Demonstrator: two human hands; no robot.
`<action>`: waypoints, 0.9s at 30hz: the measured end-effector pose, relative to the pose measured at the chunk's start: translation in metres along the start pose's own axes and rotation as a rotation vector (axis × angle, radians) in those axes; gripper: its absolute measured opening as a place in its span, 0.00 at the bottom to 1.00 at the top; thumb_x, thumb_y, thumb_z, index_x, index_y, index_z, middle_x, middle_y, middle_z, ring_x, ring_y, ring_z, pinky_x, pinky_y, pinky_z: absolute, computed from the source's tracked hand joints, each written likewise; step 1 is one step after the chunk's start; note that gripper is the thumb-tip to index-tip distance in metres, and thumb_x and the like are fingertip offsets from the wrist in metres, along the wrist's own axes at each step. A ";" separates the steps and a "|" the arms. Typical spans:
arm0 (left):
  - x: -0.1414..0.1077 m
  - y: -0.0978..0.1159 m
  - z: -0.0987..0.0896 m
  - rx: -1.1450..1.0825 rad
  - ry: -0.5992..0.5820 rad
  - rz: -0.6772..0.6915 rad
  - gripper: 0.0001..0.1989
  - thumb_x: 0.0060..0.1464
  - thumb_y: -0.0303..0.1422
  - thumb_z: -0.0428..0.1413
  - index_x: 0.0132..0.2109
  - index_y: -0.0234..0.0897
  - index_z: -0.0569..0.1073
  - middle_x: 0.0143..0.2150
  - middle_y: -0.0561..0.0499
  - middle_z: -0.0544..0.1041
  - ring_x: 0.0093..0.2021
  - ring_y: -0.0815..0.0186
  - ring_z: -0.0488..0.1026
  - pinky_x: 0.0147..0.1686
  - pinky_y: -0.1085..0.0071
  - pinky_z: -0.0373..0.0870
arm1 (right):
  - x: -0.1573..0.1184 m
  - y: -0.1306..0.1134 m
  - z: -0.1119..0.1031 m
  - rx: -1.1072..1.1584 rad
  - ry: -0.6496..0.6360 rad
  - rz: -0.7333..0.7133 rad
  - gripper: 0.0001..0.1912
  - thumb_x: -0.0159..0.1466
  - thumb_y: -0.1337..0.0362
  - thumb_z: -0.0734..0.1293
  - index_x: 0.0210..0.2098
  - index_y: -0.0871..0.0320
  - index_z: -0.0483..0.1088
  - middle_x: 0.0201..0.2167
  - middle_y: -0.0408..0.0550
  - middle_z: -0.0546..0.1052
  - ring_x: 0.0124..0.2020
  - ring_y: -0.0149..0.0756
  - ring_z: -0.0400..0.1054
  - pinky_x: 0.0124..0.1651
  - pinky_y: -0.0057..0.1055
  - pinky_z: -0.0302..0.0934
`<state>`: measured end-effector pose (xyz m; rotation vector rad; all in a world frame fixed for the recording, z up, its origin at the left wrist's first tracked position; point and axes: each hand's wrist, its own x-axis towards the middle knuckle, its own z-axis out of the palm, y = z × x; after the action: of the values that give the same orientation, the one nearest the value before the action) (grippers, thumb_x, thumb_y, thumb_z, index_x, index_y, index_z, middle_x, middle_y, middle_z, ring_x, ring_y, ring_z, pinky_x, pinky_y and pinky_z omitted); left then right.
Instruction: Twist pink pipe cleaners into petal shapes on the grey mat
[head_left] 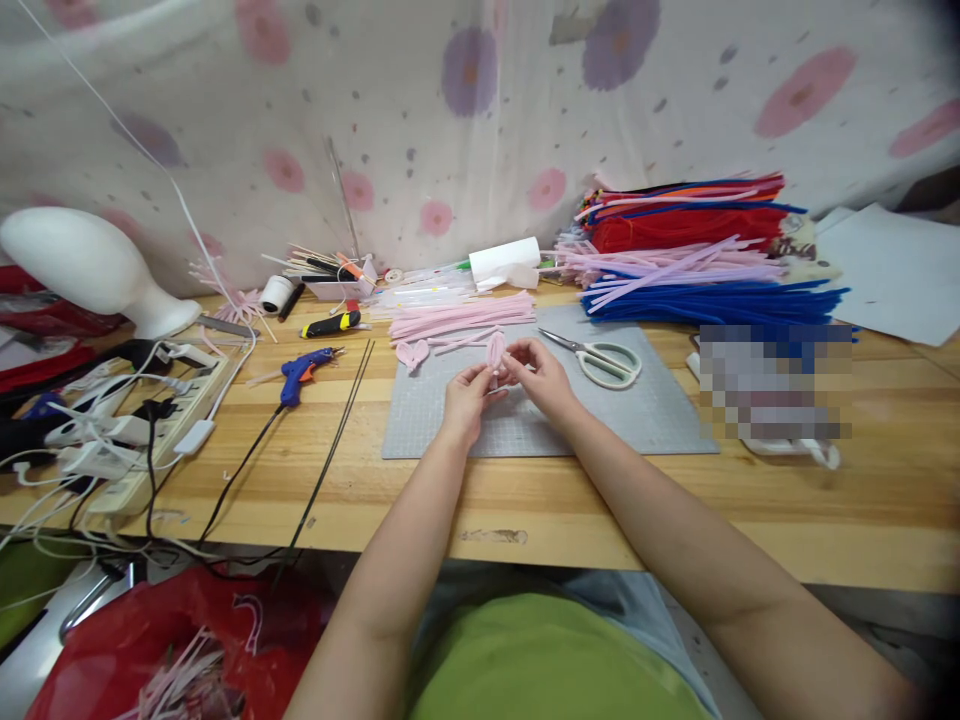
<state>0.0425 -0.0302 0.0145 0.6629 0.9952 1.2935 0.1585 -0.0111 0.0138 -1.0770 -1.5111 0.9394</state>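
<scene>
Apparently, the left hand [466, 402] and right hand [541, 378] share one piece: their fingers pinch the lower part of an upright pink chenille-stem loop [496, 348], held over the grey cutting mat [426, 420] toward ten o'clock of its centre. Too hard a twist could kink the stem; a slackened pinch might let the loop spring open or skew. Loose pink stems [457, 318], near at eleven o'clock, could scatter if nudged. The scissors' [581, 350] tips, near the right knuckles toward one o'clock, might snag a careless reach.
</scene>
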 end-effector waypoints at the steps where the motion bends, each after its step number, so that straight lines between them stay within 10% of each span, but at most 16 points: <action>1: 0.000 -0.001 0.000 0.005 0.002 0.009 0.11 0.38 0.32 0.59 0.31 0.33 0.69 0.29 0.50 0.74 0.32 0.67 0.73 0.35 0.68 0.69 | 0.002 0.002 0.001 0.080 -0.033 0.062 0.13 0.53 0.55 0.63 0.33 0.57 0.64 0.26 0.43 0.70 0.28 0.31 0.65 0.31 0.29 0.61; 27: -0.001 0.000 0.002 0.129 0.018 0.039 0.09 0.37 0.29 0.58 0.29 0.30 0.68 0.21 0.52 0.72 0.24 0.70 0.71 0.30 0.70 0.68 | 0.006 -0.001 0.000 0.382 -0.092 0.265 0.14 0.42 0.62 0.70 0.27 0.59 0.67 0.22 0.41 0.72 0.22 0.28 0.65 0.28 0.30 0.63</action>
<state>0.0443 -0.0306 0.0152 0.7734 1.0919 1.2788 0.1578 -0.0055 0.0162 -0.9758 -1.2104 1.4145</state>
